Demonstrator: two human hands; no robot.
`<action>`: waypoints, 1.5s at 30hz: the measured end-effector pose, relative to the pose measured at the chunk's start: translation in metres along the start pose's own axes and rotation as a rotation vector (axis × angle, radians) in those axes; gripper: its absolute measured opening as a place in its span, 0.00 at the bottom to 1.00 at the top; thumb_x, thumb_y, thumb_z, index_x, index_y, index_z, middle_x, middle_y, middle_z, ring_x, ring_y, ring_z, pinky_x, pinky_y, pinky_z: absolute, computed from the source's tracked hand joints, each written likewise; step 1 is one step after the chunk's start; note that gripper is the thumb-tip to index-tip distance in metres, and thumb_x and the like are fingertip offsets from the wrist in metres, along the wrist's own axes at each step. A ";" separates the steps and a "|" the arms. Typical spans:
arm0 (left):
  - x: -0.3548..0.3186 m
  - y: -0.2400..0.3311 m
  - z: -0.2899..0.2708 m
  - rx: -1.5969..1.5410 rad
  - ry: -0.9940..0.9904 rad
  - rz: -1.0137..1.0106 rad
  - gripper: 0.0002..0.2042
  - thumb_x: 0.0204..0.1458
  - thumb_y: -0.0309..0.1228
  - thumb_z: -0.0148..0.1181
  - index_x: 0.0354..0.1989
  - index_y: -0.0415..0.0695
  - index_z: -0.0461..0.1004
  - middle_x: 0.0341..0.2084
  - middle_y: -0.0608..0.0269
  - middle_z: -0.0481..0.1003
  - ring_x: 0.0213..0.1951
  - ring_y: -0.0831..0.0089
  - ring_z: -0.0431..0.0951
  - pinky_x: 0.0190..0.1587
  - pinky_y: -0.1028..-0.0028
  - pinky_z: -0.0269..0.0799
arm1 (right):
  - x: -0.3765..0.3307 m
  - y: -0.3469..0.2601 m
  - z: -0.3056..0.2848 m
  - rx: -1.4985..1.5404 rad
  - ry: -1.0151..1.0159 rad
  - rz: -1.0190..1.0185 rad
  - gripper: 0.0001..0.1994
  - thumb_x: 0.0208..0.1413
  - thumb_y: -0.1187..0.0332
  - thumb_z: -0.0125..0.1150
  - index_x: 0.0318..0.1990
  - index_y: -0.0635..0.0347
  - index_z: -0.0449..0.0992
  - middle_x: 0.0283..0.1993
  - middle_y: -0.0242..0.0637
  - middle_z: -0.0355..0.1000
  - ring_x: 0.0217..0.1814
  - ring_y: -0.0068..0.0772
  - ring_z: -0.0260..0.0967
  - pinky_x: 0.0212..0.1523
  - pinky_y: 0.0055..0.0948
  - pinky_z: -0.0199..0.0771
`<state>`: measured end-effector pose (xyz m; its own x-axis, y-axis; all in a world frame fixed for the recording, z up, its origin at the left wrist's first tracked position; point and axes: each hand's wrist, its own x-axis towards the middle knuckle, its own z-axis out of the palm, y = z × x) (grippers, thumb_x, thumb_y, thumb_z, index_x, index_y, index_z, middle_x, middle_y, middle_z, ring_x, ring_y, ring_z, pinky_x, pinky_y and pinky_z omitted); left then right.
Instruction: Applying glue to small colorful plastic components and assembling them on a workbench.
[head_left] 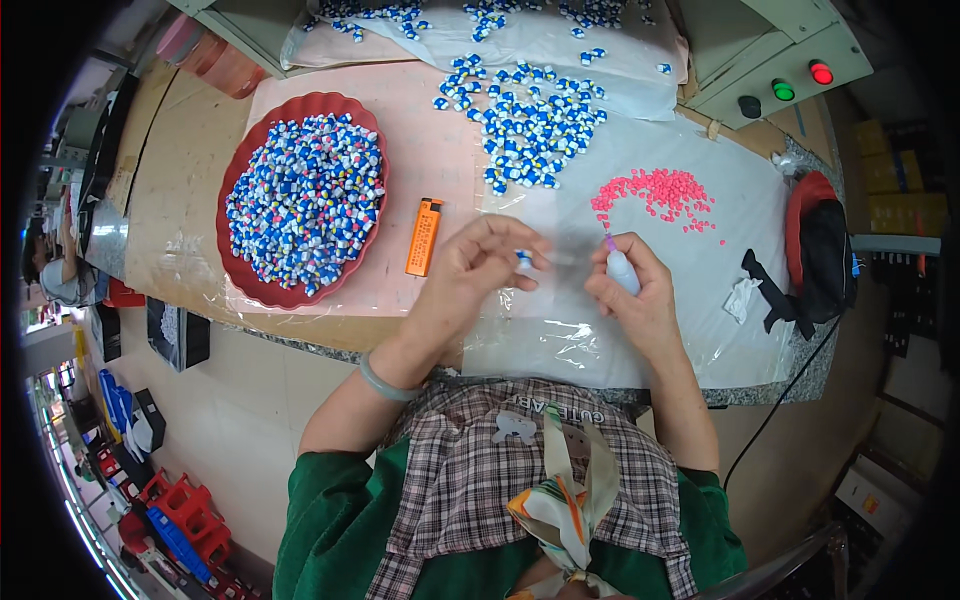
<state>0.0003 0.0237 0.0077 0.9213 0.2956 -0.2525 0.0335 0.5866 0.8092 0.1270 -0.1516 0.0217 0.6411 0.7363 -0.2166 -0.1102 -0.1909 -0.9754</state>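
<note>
My right hand [640,285] curls its fingers around a pale squeeze bottle [623,272], just near of the pink pieces [665,190]; its long axis slants from near right to far left, the pinkish nozzle [609,241] pointing far. My left hand [475,268], left of it, pinches a blue-and-white piece [524,259], its orientation too small to tell. Pale lettering crosses my checked apron [540,450]; dark print marks the orange lighter [423,238].
</note>
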 end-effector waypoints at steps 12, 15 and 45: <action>0.042 0.021 -0.018 1.572 0.263 0.658 0.10 0.45 0.26 0.63 0.35 0.39 0.71 0.26 0.55 0.69 0.30 0.58 0.73 0.31 0.63 0.70 | -0.005 0.012 -0.008 -0.139 0.021 -0.079 0.07 0.53 0.73 0.64 0.36 0.61 0.71 0.25 0.25 0.66 0.22 0.13 0.60 0.23 0.16 0.61; 0.041 0.020 -0.013 1.612 0.258 0.664 0.10 0.44 0.26 0.63 0.34 0.39 0.71 0.26 0.56 0.70 0.30 0.56 0.73 0.31 0.61 0.70 | -0.006 0.012 -0.010 -0.171 0.027 -0.077 0.07 0.53 0.74 0.64 0.35 0.61 0.71 0.25 0.25 0.67 0.22 0.13 0.60 0.23 0.16 0.61; -0.011 -0.022 0.021 0.450 -0.035 0.119 0.09 0.52 0.24 0.63 0.42 0.38 0.76 0.30 0.68 0.77 0.32 0.85 0.73 0.36 0.82 0.69 | -0.033 -0.013 -0.016 -0.237 0.308 -0.524 0.17 0.61 0.66 0.56 0.52 0.68 0.67 0.34 0.45 0.75 0.22 0.21 0.68 0.21 0.18 0.67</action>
<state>-0.0022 -0.0084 0.0037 0.9412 0.3108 -0.1326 0.0847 0.1630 0.9830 0.1192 -0.1839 0.0423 0.7567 0.5577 0.3412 0.4236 -0.0208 -0.9056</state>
